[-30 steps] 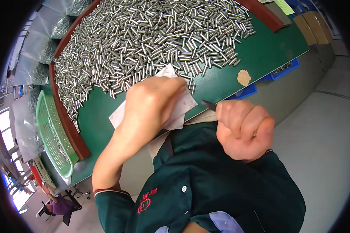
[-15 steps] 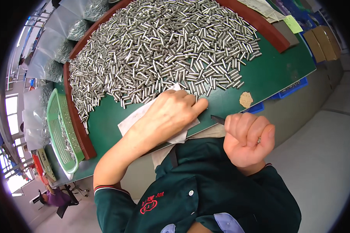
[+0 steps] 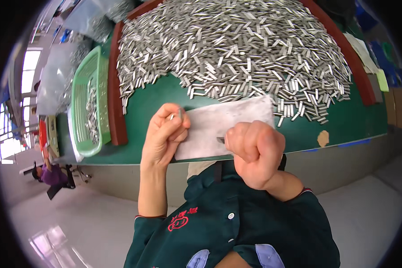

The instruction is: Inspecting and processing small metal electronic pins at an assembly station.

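My left hand (image 3: 161, 134) is raised above the left end of a stained white cloth (image 3: 205, 127), its fingers pinched round a small metal pin (image 3: 180, 113). Over the right part of that cloth, my right hand (image 3: 258, 149) is a fist round a dark, flat tool (image 3: 220, 140). Only a short, blade-like end of the tool sticks out toward the left; the fist hides the rest. Beyond both hands spreads a big heap of short silvery metal pins (image 3: 241, 53) on the green tabletop (image 3: 152, 96).
Reddish-brown bars (image 3: 115, 98) border the heap on the left and right. A green plastic basket (image 3: 79, 85) holding pins stands left, near clear bags (image 3: 53, 89). A tan flat piece (image 3: 323, 139) lies at the table's right front. A person in purple (image 3: 52, 175) is far left.
My left hand has left the near edge of the heap and come back left, now lifted with a pin. The right fist has moved left over the cloth. The view has shifted.
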Tool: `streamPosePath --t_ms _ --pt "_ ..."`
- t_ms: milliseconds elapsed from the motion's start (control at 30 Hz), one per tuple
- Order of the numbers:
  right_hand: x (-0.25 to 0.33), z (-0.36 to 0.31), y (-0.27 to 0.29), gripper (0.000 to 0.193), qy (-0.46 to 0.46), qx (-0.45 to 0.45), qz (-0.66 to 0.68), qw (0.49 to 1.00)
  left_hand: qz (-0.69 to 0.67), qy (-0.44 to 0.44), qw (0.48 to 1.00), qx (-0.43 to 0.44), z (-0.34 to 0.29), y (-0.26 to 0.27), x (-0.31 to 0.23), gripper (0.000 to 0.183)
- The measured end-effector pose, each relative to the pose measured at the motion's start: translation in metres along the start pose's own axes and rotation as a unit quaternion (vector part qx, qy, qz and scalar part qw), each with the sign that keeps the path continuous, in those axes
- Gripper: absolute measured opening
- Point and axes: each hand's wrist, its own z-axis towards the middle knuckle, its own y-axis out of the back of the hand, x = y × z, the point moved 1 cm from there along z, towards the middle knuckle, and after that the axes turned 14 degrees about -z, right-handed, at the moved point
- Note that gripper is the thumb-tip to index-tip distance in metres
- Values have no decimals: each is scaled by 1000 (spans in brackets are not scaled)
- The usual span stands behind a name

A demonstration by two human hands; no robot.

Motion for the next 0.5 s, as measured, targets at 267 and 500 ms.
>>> streamPosePath --t_ms 267,500 --pt "-23 7 -10 35 -50 30 -94 994 4 -8 999 -36 -7 13 -5 14" --pt "-22 8 -13 37 -56 36 -111 992 -4 8 1000 -19 -4 14 -8 15"
